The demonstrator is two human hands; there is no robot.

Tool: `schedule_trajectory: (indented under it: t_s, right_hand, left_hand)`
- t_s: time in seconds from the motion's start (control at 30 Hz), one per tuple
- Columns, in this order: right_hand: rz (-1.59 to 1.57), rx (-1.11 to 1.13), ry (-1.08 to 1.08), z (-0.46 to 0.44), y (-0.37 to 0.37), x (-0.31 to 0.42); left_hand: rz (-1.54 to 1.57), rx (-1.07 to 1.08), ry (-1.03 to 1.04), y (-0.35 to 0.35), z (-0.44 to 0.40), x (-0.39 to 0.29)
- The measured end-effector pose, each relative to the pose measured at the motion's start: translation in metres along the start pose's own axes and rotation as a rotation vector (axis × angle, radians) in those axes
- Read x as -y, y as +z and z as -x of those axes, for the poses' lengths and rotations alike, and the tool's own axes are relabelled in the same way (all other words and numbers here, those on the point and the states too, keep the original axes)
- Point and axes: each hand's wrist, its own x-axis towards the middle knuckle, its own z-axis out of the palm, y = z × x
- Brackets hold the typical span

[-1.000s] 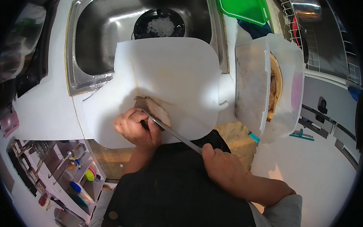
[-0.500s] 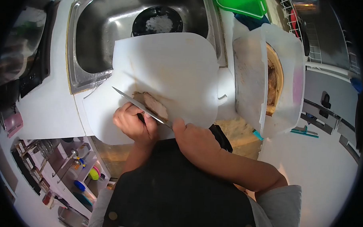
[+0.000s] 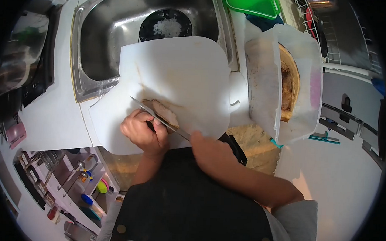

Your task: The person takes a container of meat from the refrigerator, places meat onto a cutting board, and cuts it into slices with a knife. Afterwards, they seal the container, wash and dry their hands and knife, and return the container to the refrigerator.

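Tight in the right hand (image 3: pixel 213 154), the silver metal knife (image 3: pixel 182 133) could cut the left hand (image 3: pixel 140 132) if its pinched, pale, brown-edged meat (image 3: pixel 166 114) slips.

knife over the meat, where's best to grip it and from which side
Grip the knife at its handle end, probably from the person's right, where the right hand wraps it. The blade slants away toward the picture's upper left, passing close to the left hand, so fingers stay behind it.
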Motion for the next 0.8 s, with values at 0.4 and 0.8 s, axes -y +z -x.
schedule_trajectory:
  t_s: [0.4, 0.8]
  right_hand:
    - [0.113, 0.103, 0.09, 0.018, -0.003, -0.01]
    - [0.019, -0.017, 0.048, -0.007, 0.007, -0.03]
  left_hand:
    - [0.006, 0.095, 0.007, -0.002, -0.001, 0.001]
    - [0.026, 0.089, 0.009, -0.002, -0.004, 0.001]
